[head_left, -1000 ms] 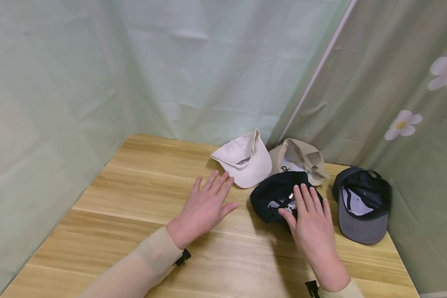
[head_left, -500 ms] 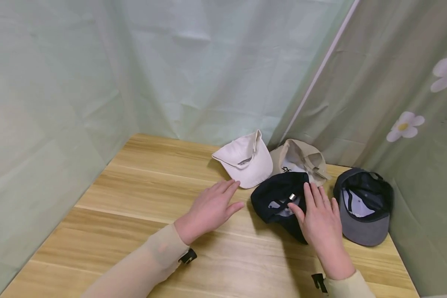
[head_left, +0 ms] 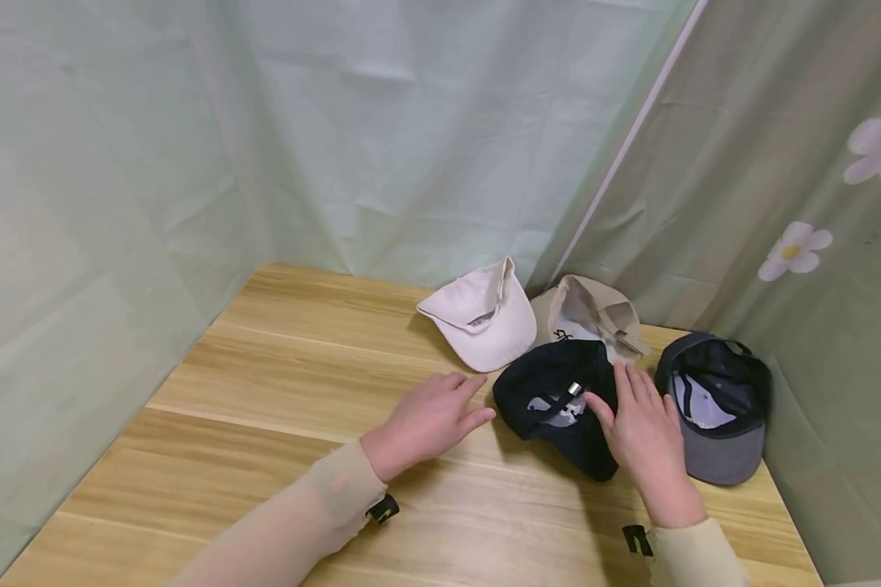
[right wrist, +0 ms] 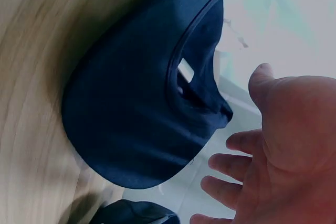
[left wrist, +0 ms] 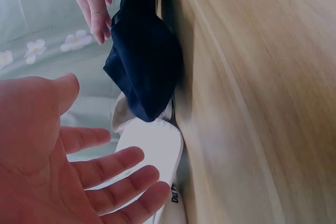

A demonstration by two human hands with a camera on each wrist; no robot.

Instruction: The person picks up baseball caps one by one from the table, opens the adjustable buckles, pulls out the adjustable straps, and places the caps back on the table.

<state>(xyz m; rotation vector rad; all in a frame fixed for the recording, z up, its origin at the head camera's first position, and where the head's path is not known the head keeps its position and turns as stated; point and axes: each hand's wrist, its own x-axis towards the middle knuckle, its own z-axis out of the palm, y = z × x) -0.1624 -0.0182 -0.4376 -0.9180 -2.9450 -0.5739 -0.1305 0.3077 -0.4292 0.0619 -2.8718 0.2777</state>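
Note:
A black baseball cap [head_left: 524, 383] lies upturned on the table, its inside and strap buckle showing and its brim towards me. To its left my left hand [head_left: 433, 416] hovers with fingers extended, a small gap from the crown. Over on the other side, my right hand [head_left: 642, 428] has its fingers stretched out and thumb spread, overlapping the cap's right edge in the head view. The right wrist view shows that palm [right wrist: 283, 150] facing the cap's brim [right wrist: 126, 103] across a gap. In the left wrist view the left palm [left wrist: 31, 150] is bare.
Behind the black cap, a white cap [head_left: 502, 334] and a beige cap [head_left: 558, 306] stand close together by the curtain [head_left: 411, 163]. A dark cap with a grey brim [head_left: 723, 452] lies at the table's right edge. Wooden tabletop [head_left: 264, 391] extends leftward.
My left hand has moved right and nearer to me, closer to the black cap. The right hand has shifted right, uncovering the cap's brim. All the caps lie where they were.

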